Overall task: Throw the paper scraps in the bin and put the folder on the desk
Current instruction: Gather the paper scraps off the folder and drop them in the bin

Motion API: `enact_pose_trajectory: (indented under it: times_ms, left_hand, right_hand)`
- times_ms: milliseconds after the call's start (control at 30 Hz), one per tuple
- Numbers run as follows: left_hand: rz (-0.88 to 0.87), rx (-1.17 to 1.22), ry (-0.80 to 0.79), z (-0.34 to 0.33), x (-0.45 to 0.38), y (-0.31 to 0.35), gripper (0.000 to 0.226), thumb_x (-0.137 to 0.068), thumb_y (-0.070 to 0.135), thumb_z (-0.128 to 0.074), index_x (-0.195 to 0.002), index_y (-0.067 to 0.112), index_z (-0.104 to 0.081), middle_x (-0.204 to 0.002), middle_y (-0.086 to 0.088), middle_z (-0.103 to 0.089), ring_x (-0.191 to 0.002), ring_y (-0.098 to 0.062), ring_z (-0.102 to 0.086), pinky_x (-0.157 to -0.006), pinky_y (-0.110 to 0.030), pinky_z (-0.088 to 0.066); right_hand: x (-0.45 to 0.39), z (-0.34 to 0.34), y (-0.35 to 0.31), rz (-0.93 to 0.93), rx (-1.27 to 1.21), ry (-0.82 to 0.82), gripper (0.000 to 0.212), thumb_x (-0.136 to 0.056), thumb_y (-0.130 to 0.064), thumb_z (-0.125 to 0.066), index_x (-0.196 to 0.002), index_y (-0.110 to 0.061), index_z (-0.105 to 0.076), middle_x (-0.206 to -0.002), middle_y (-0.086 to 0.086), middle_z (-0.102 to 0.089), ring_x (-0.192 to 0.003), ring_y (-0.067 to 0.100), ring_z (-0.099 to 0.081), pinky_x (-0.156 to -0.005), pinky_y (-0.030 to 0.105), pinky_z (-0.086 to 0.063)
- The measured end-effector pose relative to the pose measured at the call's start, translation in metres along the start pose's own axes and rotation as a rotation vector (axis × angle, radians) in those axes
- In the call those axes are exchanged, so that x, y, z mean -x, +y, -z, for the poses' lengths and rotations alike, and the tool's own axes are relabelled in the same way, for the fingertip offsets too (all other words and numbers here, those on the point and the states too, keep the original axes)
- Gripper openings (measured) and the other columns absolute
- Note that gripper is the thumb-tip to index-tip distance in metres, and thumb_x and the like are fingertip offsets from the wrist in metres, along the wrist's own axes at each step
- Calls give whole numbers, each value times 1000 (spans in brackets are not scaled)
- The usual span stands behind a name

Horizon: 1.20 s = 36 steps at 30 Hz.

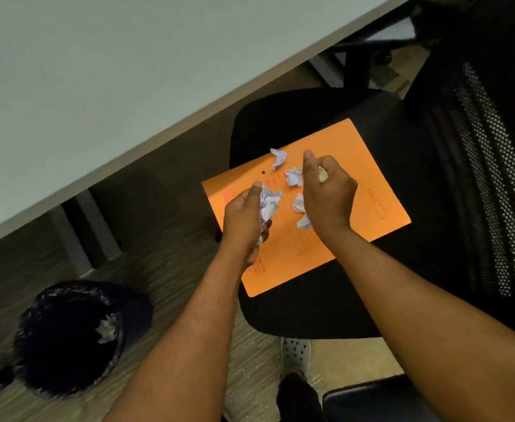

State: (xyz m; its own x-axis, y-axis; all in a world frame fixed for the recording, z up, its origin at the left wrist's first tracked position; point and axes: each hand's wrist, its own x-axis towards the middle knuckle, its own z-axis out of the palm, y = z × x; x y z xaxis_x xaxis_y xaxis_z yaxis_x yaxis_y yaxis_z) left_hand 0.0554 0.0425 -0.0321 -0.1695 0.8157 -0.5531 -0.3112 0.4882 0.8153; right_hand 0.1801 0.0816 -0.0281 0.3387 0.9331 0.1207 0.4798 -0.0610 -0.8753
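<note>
Flat orange paper folder (326, 214) on black chair seat (311, 306) | L hand (244, 217) closed on crumpled white scraps (269, 202) | R hand (326, 190) fisted on paper wad (322, 174) | loose scraps (292, 177) on folder betw. hands | black-lined bin (67, 339) on floor, lower left | grey desk (98, 71) above.

Scraps (293, 177) lie on folder (335, 208) on chair (311, 309), bin (67, 339) left
</note>
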Motion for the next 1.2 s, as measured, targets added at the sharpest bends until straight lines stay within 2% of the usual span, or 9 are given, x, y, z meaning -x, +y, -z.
enact_pose_trajectory:
  times_ms: [67, 233, 467, 600, 700, 800, 900, 1067, 1200]
  left_hand:
    - [-16, 7, 78, 21, 4, 5, 41, -99, 40, -51, -68, 23, -72, -68, -15, -57, -36, -11, -37, -35, -16, -26]
    - [-165, -136, 248, 88, 19, 6, 36, -100, 38, -50, -74, 21, -69, -57, 6, -65, -44, -5, -51, -40, -20, -37]
    - [-216, -289, 565, 219, 66, -16, 36, -101, 36, -48, -75, 21, -67, -68, -4, -67, -63, -14, -57, -60, -33, -44]
    - [-185, -351, 767, 302, 99, -38, 45, -101, 33, -48, -58, 19, -53, -48, 12, -54, -47, 1, -47, -50, -19, -38]
    - [-166, -491, 922, 356, 123, -58, 47, -100, 32, -48, -57, 13, -47, -49, 5, -48, -49, -10, -44, -51, -31, -35]
    - [-158, -598, 1020, 401, 136, -71, 46, -100, 26, -49, -58, 11, -45, -49, 0, -46, -48, -12, -43, -51, -31, -26]
    - [-135, -670, 1032, 435, 145, -81, 44, -100, 24, -49, -57, 14, -44, -51, -1, -46, -48, -17, -41, -52, -31, -23]
    - [-67, -716, 1044, 471, 148, -105, 40, -100, 27, -47, -72, 2, -60, -67, -17, -62, -64, -35, -55, -57, -32, -33]
    - [-38, -741, 1106, 495, 141, -121, 39, -100, 28, -48, -79, -1, -65, -77, -25, -67, -73, -41, -59, -60, -33, -34]
  right_hand:
    - [14, -17, -18, 44, -34, -36, 29, -97, -33, -54, -72, -21, -57, -55, -14, -50, -54, -1, -51, -47, 12, -32]
    - [57, -67, -59, 82, -123, -130, 29, -97, -31, -56, -70, -21, -56, -53, -14, -49, -53, 0, -54, -46, 8, -34]
    - [148, -137, -110, 171, -115, -389, 32, -97, -40, -53, -72, -20, -57, -59, -9, -56, -55, 4, -55, -47, 13, -37]
    - [210, -180, -134, 182, -128, -519, 34, -95, -38, -55, -71, -16, -61, -58, -8, -57, -55, 8, -58, -44, 21, -44]
    - [254, -210, -144, 172, -93, -592, 35, -90, -37, -58, -62, -18, -57, -52, -9, -52, -48, 9, -53, -41, 26, -39]
    - [293, -240, -150, 177, -75, -671, 37, -88, -36, -59, -58, -16, -54, -49, -6, -50, -45, 12, -49, -43, 32, -37]
    - [327, -267, -147, 180, -41, -722, 41, -88, -36, -57, -55, -12, -52, -47, 1, -50, -44, 17, -48, -43, 35, -36]
    - [371, -306, -128, 154, 24, -790, 49, -90, -36, -55, -47, -21, -38, -42, -4, -41, -39, 14, -40, -43, 27, -26]
    - [392, -333, -119, 131, 40, -774, 44, -94, -42, -50, -58, -18, -56, -51, 5, -57, -51, 25, -54, -50, 29, -31]
